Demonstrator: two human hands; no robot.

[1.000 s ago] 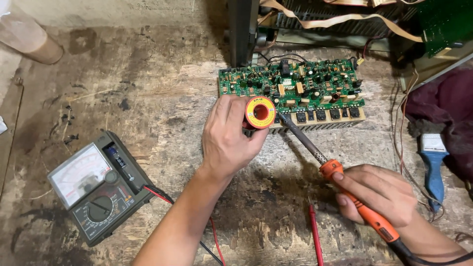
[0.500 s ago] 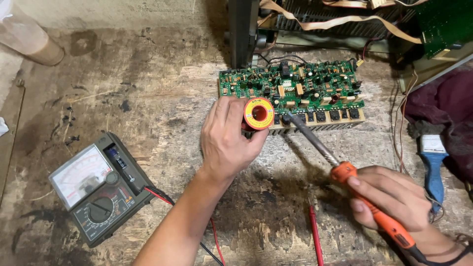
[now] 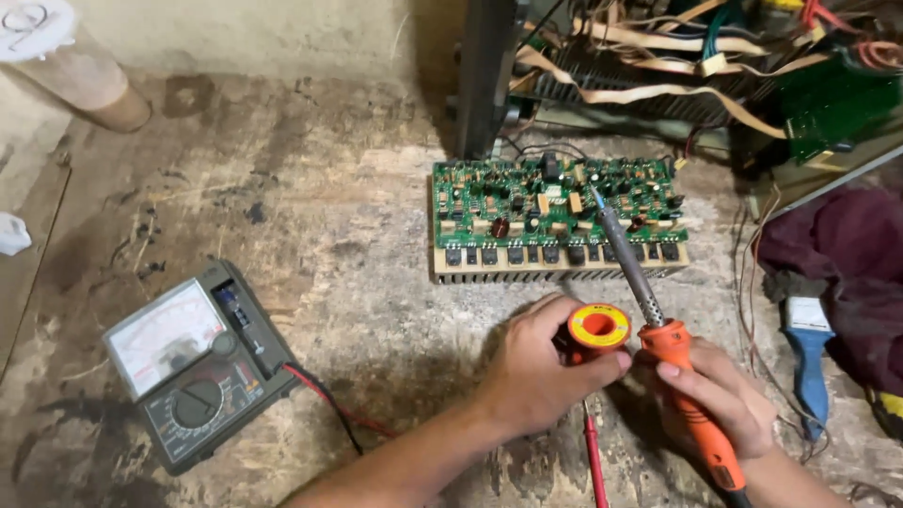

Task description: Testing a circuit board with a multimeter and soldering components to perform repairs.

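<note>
Fingers of my left hand [image 3: 531, 372] curl around an orange solder spool [image 3: 599, 326], thumb on its near side, low and right of centre in the frame; the spool's lower half is hidden behind them. Just right of it, my right hand [image 3: 720, 400] closes its fingers [image 3: 701, 384] around the orange handle of a soldering iron [image 3: 658, 334], whose butt end and cord run off the bottom edge. Its grey shaft slants up and left, the tip over the green circuit board [image 3: 555, 202] at centre; I cannot tell whether the tip touches a part.

At far left, an analog multimeter [image 3: 193, 362] lies tilted on the rough worktop [image 3: 329, 226], its red lead [image 3: 334, 404] passing under my left forearm. A red probe [image 3: 593, 456] shows only between my wrists. The board sits on a finned metal heat sink, crowded with small parts too fine to make out. At right, a blue-handled brush [image 3: 807, 362] is partly covered by dark red cloth [image 3: 847, 273]. Tangled wires fill the upper right corner.
</note>
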